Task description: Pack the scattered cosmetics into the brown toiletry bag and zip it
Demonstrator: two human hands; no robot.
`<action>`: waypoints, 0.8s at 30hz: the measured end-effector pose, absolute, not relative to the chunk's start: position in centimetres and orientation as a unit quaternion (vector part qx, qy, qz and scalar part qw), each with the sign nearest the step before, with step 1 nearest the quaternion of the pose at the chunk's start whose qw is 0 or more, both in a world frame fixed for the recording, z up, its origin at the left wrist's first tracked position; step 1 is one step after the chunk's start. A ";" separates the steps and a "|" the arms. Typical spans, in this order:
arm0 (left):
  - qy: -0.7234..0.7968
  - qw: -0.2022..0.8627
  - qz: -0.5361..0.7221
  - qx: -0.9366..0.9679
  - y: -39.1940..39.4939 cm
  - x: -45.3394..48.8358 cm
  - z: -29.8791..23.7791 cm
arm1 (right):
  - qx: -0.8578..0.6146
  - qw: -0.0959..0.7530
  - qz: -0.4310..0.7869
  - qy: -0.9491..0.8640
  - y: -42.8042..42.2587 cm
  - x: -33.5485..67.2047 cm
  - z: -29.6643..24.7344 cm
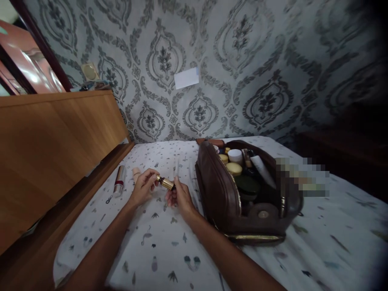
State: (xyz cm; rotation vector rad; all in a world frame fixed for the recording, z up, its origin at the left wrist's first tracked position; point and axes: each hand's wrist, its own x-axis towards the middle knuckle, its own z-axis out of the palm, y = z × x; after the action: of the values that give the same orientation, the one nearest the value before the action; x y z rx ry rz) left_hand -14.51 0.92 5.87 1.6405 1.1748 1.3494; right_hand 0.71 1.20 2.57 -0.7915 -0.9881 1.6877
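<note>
Between my two hands is a small gold cosmetic tube (pixel 166 183) with dark bands, much like a lipstick; its exact kind is not clear. The fingertips of my left hand (pixel 144 188) pinch its left end. My right hand (pixel 182 197) grips the other end between thumb and fingers. Just behind my left hand a pale pink tube (pixel 136 173) is partly covered. Further left, a silver and dark red tube (pixel 119 182) lies on the printed sheet (pixel 163 242). To the right of my right hand, a brown leather bag (pixel 216 186) stands unzipped, full of cosmetics.
In the bag are a white-lidded jar (pixel 235 156), yellow-lidded jars, a dark green round container (pixel 247 186) and a white tube (pixel 262 171). A brown item (pixel 212 142) lies behind it. A wooden panel (pixel 66 137) borders the left; patterned wallpaper (pixel 200 113) rises behind.
</note>
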 end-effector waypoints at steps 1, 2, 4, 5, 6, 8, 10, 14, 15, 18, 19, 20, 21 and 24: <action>0.457 0.348 0.524 0.628 0.9 -14.4 6.0 | -0.321 0.498 0.697 -0.404 1.2 0.7 2.6; 0.461 0.347 0.527 0.624 0.9 -14.4 6.0 | -0.317 0.505 0.695 -0.402 1.2 0.7 2.6; 0.466 0.345 0.529 0.619 0.9 -14.3 6.1 | -0.310 0.518 0.690 -0.400 1.2 0.7 2.7; 0.468 0.345 0.529 0.618 1.0 -14.3 6.1 | -0.307 0.521 0.688 -0.400 1.2 0.7 2.7; 0.467 0.344 0.529 0.619 1.0 -14.2 6.1 | -0.305 0.522 0.688 -0.400 1.1 0.8 2.7; 0.468 0.341 0.525 0.624 0.9 -14.1 6.3 | -0.301 0.519 0.693 -0.401 1.1 0.8 2.7; 0.468 0.329 0.523 0.632 0.8 -14.0 6.6 | -0.297 0.514 0.698 -0.402 1.0 0.8 2.7; 0.473 0.291 0.505 0.661 0.4 -14.0 8.0 | -0.297 0.516 0.702 -0.392 1.1 0.7 2.5; 0.476 0.282 0.500 0.666 0.3 -14.0 8.5 | -0.298 0.517 0.702 -0.389 1.1 0.7 2.5; 0.473 0.262 0.512 0.667 -0.2 -13.8 10.5 | -0.298 0.517 0.703 -0.386 1.2 0.7 2.4; 0.467 0.259 0.521 0.666 -0.4 -13.6 11.2 | -0.296 0.517 0.704 -0.387 1.2 0.7 2.4; 0.460 0.258 0.531 0.663 -0.5 -13.4 12.0 | -0.294 0.517 0.704 -0.388 1.2 0.7 2.4; 0.454 0.257 0.538 0.662 -0.7 -13.1 12.7 | -0.293 0.518 0.703 -0.389 1.2 0.8 2.4; 0.432 0.261 0.548 0.667 -1.4 -11.6 14.7 | -0.289 0.518 0.703 -0.392 1.2 0.8 2.4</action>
State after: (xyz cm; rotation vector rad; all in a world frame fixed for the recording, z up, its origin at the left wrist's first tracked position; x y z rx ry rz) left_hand -11.58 -1.37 14.72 1.8063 1.1691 1.4820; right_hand 0.81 1.16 2.41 -0.6931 -0.9420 1.6879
